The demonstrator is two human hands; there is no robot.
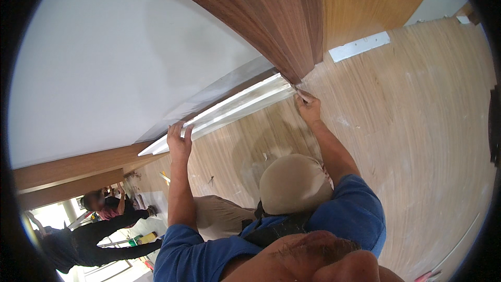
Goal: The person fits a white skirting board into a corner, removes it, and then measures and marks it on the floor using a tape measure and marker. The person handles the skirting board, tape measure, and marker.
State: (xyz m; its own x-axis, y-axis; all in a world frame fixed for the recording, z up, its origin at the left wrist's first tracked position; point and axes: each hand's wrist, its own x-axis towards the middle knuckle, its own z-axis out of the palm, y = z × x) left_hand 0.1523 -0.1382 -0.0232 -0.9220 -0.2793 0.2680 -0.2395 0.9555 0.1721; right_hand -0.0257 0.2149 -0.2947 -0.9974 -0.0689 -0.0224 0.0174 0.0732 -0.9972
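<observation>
A long, glossy white skirting strip (235, 103) lies aslant along the foot of the pale wall, one end against the dark wood door frame (300, 31). My left hand (179, 137) grips the strip near its left end, fingers over the wall-side edge and thumb on the near side. At the strip's other end, by the foot of the frame, my right hand (309, 106) is closed in a pinch. What its fingertips hold, if anything, is too small to make out.
Wood-look floor (407, 125) spreads to the right, with a white flat piece (360, 46) lying by the lighter wood panel (373, 0). A small dark object (211, 179) lies near my knee. Two other people (107, 203) are at the lower left, among tools.
</observation>
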